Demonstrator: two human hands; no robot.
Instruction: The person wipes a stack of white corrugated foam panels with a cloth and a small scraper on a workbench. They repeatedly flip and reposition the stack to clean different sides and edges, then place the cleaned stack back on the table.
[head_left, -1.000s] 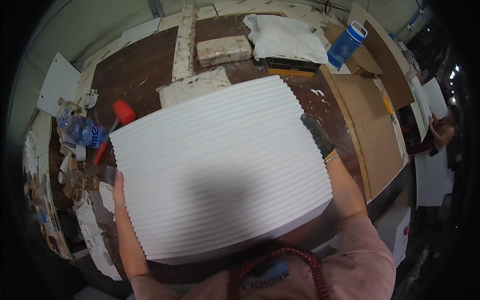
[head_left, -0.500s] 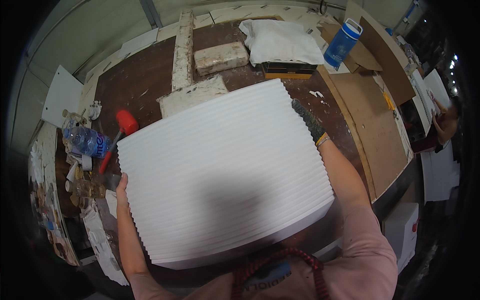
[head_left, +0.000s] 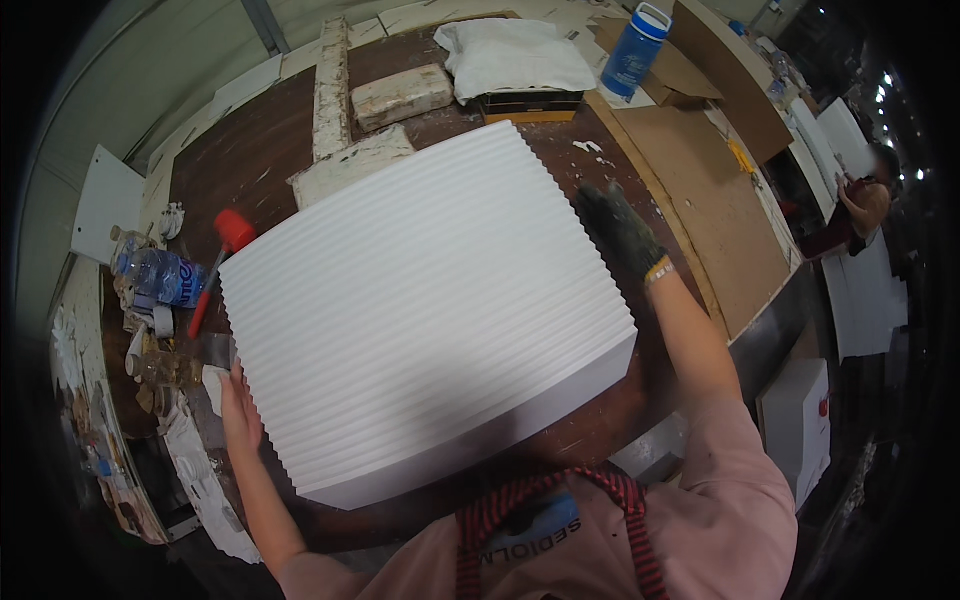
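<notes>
A thick white block with a ribbed top and zigzag side edges (head_left: pixel 420 300), perhaps a stack of corrugated sheets, lies tilted on the dark brown tabletop in front of me. My left hand (head_left: pixel 240 408), bare, rests against its left edge with the fingers stretched upward; the edge partly covers them. Off the right edge, my right hand (head_left: pixel 622 232) wears a dark, dirty work glove with a yellow cuff. Its fingers are extended with nothing in them, and a small gap separates it from the block. A red-headed mallet (head_left: pixel 235 230) lies beyond the left edge.
Left of the block are a plastic water bottle (head_left: pixel 165 278) and scraps. Farther back are a stained slab (head_left: pixel 402 96), a white cloth (head_left: pixel 515 58) on a box, and a blue bottle (head_left: pixel 636 55). Cardboard (head_left: pixel 700 190) lies right; another person (head_left: pixel 868 205) stands far right.
My right hand has come away from the block's right edge. My left hand has slid slightly nearer me along the left edge. The whole view has shifted, moving the scene left and up.
</notes>
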